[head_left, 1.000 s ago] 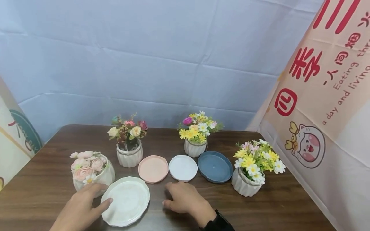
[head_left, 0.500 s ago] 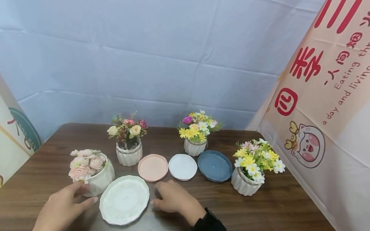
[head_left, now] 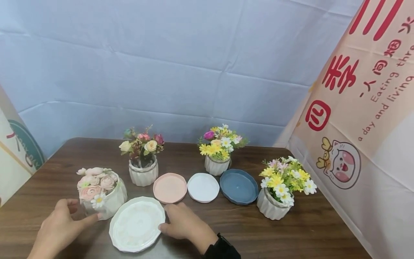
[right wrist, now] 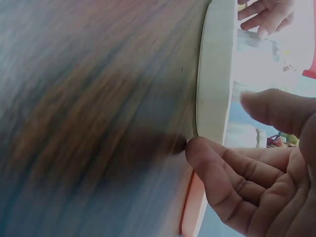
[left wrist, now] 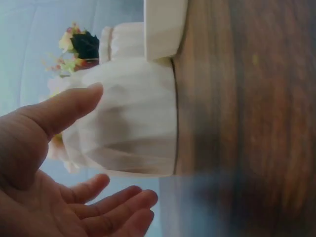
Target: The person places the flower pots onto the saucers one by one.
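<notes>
My left hand spreads its thumb and fingers beside the white ribbed pot of pale pink flowers at the left. In the left wrist view, the thumb overlaps this pot and the other fingers extend below it. A large white plate lies just right of the pot. My right hand is at the plate's right rim, holding nothing. In the right wrist view, its fingers bend with the tips right by the plate's side, the thumb standing apart above.
Behind the large plate lie a pink plate, a small white plate and a blue plate in a row. Other flower pots stand at the back left, back centre and right of the wooden table.
The left hand has moved left from over the pot's front and the plate's edge to the pot's near left side. The right hand has moved left to the large white plate's rim.
</notes>
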{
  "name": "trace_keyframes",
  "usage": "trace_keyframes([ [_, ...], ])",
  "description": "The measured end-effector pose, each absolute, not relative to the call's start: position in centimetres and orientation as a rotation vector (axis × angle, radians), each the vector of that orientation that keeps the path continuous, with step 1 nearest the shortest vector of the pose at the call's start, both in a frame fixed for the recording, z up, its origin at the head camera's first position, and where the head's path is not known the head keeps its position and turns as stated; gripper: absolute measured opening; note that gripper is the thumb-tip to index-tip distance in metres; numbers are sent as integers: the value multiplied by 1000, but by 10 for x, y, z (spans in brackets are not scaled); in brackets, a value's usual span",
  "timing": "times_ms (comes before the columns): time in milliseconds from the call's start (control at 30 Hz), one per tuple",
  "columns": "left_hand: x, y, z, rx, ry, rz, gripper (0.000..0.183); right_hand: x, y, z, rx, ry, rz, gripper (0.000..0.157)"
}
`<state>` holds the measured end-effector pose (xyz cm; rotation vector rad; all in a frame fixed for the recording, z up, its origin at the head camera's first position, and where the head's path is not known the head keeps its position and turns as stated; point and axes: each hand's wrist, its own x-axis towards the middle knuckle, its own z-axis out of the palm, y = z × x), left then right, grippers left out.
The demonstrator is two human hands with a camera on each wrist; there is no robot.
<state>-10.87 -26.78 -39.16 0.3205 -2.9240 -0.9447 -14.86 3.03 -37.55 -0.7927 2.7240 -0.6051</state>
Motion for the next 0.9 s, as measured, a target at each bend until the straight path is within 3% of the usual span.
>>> trace_keyframes([
  [267,-119,-275,-401,157,-2783,-984,99,-152,18,-379,-673,2766,-738,16],
  [567,-127,-277,-402,153,-2748,-1133,107,-154,11,-382,-498,2723,-773,6],
  [733,-129,-276,-404,196,-2777,-1124,106,-154,14,-385,-401,2631,-912,17],
  [900,-132,-277,-402,183,-2781,-1115,104,-155,16,-386,-331,2578,-968,16],
])
